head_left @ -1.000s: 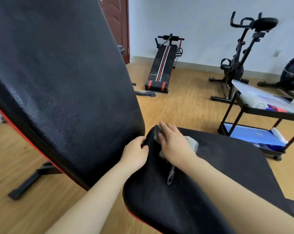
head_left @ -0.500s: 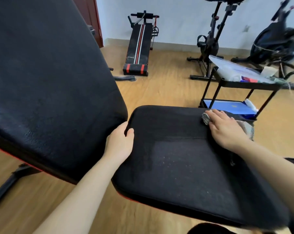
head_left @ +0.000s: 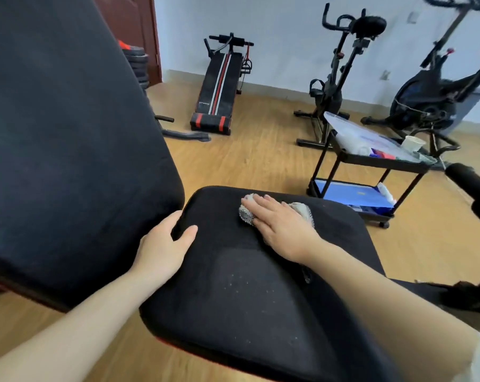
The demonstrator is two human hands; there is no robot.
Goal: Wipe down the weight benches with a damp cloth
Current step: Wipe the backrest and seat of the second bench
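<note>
One view, from the head camera, covers the work. Step in hand: wiping the seat pad (head_left: 247, 299) of a weight bench, whose tilted back pad (head_left: 67, 133) rises at the left. The right grip (head_left: 283, 230) lies flat, palm down, fingers straight and together, on the cloth (head_left: 302, 210). It presses the cloth onto the far half of the seat pad and is not closed round it; the cloth shows as pale bunched edges on either side of the palm. The left grip (head_left: 164, 244) is wrapped on the pad's edge beside the gap to the back pad, thumb on top and fingers curled over the rim out of sight, apparently steadying the seat. A darker band around the cloth reads as damp and wiped. A duller patch with pale specks, nearer the person, reads as not yet reached. Judgement: the seat is roughly half done; the state of the back pad cannot be told. The next move calls for drawing the cloth toward the near edge through the speckled patch under even pressure. The palm should stay flat so the cloth does not slide out, with the left grip bracing. The strip under the left grip can be reached only once that hand lifts. A sit-up bench (head_left: 219, 84) stands on the wooden floor (head_left: 260, 150) by the far wall and may also need wiping. A black cart (head_left: 371, 158) of supplies stands just beyond the seat.
</note>
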